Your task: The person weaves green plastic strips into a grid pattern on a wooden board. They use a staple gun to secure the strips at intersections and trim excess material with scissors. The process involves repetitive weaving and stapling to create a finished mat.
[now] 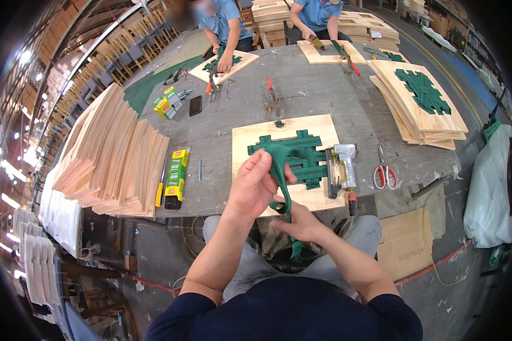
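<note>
We weave: our left hand and right hand fingers grip green webbing (just above them, over the plywood panel); next, pulling it taut for stapling.

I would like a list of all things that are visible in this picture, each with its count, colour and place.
table: one, grey, centre
wooden board: one, pale, in front of the person, under the woven straps
green strap: one, dark green, held by both hands, running down off the board
staple gun: one, silver, on the board's right edge
scissors: one, red handles, right of the board
staple boxes: a row, yellow and green, left of the board
board stack: many, pale, left on the table
finished boards: a stack, pale with green webbing, right
phone: one, black, far left
co-workers: two, blue shirts, far side
left hand: grips the strap
right hand: grips the strap lower
</note>
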Available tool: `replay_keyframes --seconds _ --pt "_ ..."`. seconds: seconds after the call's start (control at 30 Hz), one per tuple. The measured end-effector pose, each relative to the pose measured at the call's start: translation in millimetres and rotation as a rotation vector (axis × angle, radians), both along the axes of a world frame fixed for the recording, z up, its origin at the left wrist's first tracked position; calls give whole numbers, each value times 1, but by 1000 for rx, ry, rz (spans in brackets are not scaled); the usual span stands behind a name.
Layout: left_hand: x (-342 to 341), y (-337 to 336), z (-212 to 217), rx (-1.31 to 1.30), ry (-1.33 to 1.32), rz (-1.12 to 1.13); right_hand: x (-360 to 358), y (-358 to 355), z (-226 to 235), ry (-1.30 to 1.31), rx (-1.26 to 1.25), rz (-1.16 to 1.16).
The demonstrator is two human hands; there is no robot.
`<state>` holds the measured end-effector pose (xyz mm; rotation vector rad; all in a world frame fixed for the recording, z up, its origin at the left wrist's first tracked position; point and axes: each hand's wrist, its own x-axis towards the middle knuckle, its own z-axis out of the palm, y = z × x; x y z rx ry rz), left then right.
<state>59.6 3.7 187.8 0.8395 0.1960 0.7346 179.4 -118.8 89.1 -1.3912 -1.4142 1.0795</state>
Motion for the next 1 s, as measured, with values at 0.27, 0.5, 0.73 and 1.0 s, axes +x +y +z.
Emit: replay_keyframes --seconds 0.27,0.5,0.73,1.0 --pt "-82 -32 -34 1381 916 -960 51 12 -16 -11 5 -281" --pt "-64 -2 -101 -64 424 -363 6 -37 1 -273 -52 -405" --pt "-18 41 -82 -336 345 51 -22 -84 -46 -209 -206 -386" --pt "6 6 -88 -415 289 -207 -17 -45 -70 308 -63 -348"
